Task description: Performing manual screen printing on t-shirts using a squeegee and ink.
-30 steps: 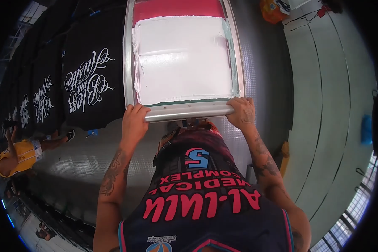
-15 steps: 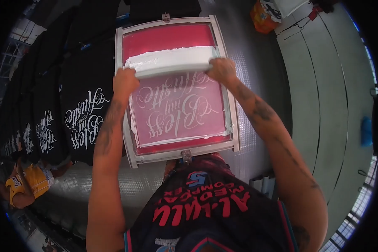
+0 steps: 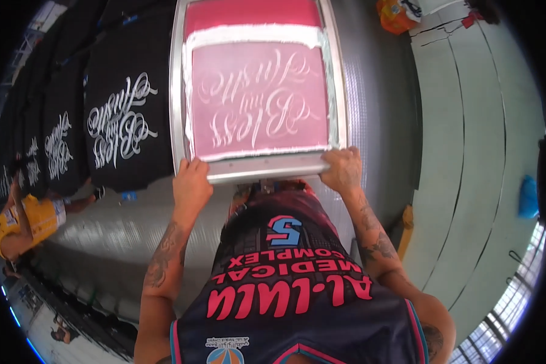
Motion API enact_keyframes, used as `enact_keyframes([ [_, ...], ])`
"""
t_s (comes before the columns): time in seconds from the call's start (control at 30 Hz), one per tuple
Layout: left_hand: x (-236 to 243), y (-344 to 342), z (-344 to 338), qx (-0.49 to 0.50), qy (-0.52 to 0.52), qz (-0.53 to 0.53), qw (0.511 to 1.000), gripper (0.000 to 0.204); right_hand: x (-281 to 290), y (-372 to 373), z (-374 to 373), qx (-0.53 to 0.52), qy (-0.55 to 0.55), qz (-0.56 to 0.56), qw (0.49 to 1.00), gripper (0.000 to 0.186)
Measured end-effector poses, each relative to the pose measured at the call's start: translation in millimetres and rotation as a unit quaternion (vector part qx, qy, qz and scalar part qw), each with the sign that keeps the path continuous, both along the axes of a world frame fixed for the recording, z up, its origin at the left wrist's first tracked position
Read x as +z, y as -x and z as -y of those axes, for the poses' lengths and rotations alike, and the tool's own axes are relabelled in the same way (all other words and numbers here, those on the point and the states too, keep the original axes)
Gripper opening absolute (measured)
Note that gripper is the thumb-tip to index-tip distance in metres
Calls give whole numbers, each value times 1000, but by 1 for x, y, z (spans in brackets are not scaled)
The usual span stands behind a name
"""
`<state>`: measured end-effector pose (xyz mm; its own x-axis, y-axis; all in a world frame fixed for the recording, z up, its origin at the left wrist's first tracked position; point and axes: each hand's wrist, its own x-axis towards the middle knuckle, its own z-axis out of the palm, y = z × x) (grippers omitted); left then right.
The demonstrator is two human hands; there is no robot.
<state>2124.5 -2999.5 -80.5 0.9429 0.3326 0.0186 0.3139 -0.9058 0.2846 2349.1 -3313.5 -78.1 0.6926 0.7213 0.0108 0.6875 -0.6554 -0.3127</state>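
Observation:
A screen-printing frame (image 3: pixel 337 79) with a pink mesh lies before me. White script lettering shows mirrored and upside down in its mesh (image 3: pixel 255 97), with white ink (image 3: pixel 255 35) in a thick band along the far side and thinner ridges at the sides. A long pale squeegee (image 3: pixel 267 168) lies across the near end of the frame. My left hand (image 3: pixel 193 185) is closed around its left end, and my right hand (image 3: pixel 343 170) grips the right end. The blade's lower edge is hidden from view.
Black shirts (image 3: pixel 127 54) with white script lie in a row at the left. A person in a yellow top (image 3: pixel 30 224) is beyond them at the lower left. An orange bag (image 3: pixel 397 17) rests at the upper right, with a blue bag (image 3: pixel 529 197) at the far right.
Both hands have drawn the squeegee toward me, from the upper part of the mesh to its near end. The mesh behind it looks paler, and the whole view has shifted.

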Motion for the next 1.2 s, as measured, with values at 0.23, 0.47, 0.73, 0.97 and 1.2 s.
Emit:
enact_keyframes([
  [0.23, -13, 8, 13, 28, 10, -48, 998, 21, -24, 9, 16, 31, -30, 56, 998, 21],
  [0.47, -17, -143, -84, 32, -67, -49, 996, 14, -28, -120, -86, -10, -16, 84, 996, 14],
  [0.73, -3, -320, -199, 45, -74, -44, 995, 31, -2, -293, -193, -16, 80, 20, 996, 43],
  [0.97, 57, -379, -250, -13, 13, -248, 968, 56, 45, -360, -217, 82, 40, -92, 992, 58],
  [1.2, 11, -339, -190, 2, -234, 38, 972, 60, 11, -362, -279, 116, 308, -111, 938, 56],
])
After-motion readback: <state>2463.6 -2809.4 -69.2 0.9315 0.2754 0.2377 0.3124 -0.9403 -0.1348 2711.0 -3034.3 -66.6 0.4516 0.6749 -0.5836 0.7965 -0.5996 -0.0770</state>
